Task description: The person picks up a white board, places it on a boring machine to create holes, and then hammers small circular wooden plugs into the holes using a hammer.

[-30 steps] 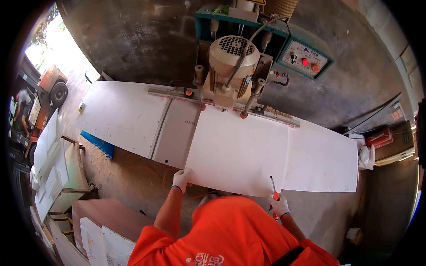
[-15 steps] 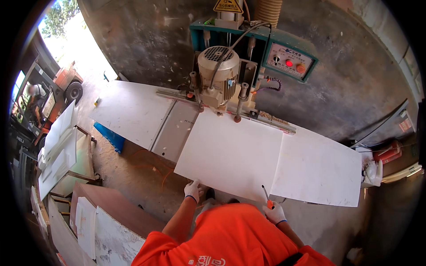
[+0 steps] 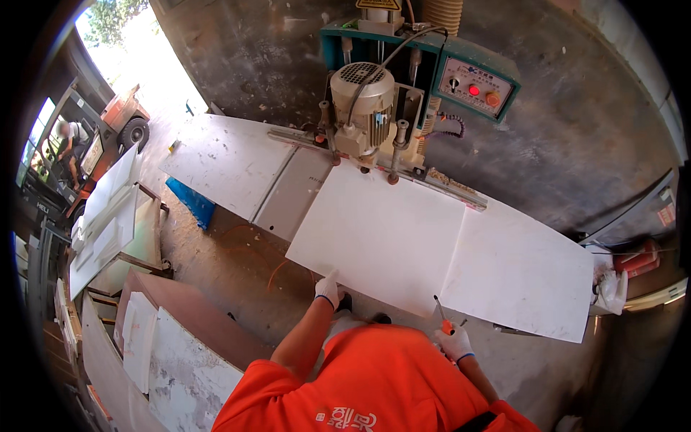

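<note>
A white rectangular panel (image 3: 381, 230) lies on the long white worktable, its far edge under the motor head of a drilling machine (image 3: 362, 108). At the panel's near edge, toward its left corner, my gloved left hand (image 3: 327, 289) grips the edge, with a digit over the top face; the rest of its fingers are hidden. My gloved right hand (image 3: 456, 343) is closed around the orange handle of a screwdriver (image 3: 447, 327). The screwdriver's dark tip points up and away, close to the panel's near right corner.
The worktable's right wing (image 3: 522, 273) and left wing (image 3: 223, 158) stretch to both sides. A control box (image 3: 475, 86) with a lit red button hangs at the machine's right. Stacked white panels (image 3: 108, 216) stand at left; beyond them a person sits in a forklift (image 3: 90, 147).
The whole view has shifted slightly. My left hand has moved forward, a little farther onto the panel's near edge. My right hand still holds the screwdriver, in nearly the same place.
</note>
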Available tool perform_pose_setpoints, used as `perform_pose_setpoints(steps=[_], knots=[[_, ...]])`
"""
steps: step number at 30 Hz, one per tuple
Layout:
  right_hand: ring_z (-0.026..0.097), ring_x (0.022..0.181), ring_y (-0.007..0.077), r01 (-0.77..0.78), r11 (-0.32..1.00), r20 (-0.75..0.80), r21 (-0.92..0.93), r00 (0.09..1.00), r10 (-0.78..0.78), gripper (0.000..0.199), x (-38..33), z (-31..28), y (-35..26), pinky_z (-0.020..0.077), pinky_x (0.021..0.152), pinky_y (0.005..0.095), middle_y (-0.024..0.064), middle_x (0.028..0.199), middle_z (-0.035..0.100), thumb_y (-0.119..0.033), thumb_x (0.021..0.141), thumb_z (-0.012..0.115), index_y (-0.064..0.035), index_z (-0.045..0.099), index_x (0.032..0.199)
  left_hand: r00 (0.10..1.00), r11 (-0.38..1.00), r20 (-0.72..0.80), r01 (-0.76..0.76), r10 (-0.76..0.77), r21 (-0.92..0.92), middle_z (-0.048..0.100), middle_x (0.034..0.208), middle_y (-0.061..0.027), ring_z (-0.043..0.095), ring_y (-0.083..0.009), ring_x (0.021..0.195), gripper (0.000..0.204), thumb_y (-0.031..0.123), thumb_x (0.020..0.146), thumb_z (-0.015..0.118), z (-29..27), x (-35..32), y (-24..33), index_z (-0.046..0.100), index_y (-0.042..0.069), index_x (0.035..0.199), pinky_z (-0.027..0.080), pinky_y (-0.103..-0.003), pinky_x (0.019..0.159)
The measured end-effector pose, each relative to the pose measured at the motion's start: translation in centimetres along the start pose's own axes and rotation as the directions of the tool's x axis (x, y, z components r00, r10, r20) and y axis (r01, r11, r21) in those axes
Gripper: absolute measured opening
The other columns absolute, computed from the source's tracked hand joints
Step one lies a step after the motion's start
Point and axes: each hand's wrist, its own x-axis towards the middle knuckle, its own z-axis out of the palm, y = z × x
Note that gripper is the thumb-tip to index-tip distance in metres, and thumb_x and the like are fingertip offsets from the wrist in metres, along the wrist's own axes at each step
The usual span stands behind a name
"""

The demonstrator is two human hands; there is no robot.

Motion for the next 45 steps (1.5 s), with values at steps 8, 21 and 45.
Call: perform_pose_setpoints(steps=[8,21,45], knots=[[0.062,0.055,0.0168,0.104,0.990,0.007,-0.091,0.995,-0.104,0.032,1.0,-0.2,0.3,0.0512,0.053,0.0345,0.0083,0.067,0.063,-0.026,0.083,0.069,0.0019,0.065,0.098,0.992,0.972,0.026,0.126,-0.123,-0.196,0.067,0.117,-0.0117,0.067,-0.0323,0.105,0.038,0.026,0.094,0.064,1.1,0.0,1.9,0.059,0.008,0.126,0.054,-0.050,0.090],[0.052,0.054,0.0112,0.060,0.997,0.212,0.048,0.975,-0.069,0.053,7.9,3.8,-9.7,0.0419,0.046,0.0289,0.0038,0.081,0.063,-0.019,0.084,0.077,-0.0047,0.056,0.131,0.986,0.986,-0.141,0.067,-0.089,-0.155,0.063,0.122,-0.0126,0.065,-0.0335,0.108,0.041,0.027,0.100,0.061,-3.6,-4.0,6.2,0.051,0.004,0.133,0.057,-0.055,0.087],[0.050,0.131,0.0312,0.127,0.990,0.293,0.068,0.945,-0.142,0.108,16.0,17.7,-22.6,0.0460,0.105,0.0383,0.0217,0.152,0.044,-0.026,0.077,0.082,-0.0007,0.020,0.160,0.971,0.999,-0.238,-0.026,0.019,-0.026,0.063,0.123,-0.0096,0.064,-0.0284,0.107,0.048,0.037,0.096,0.069,-11.1,6.1,22.7,0.056,0.009,0.132,0.057,-0.048,0.085]])
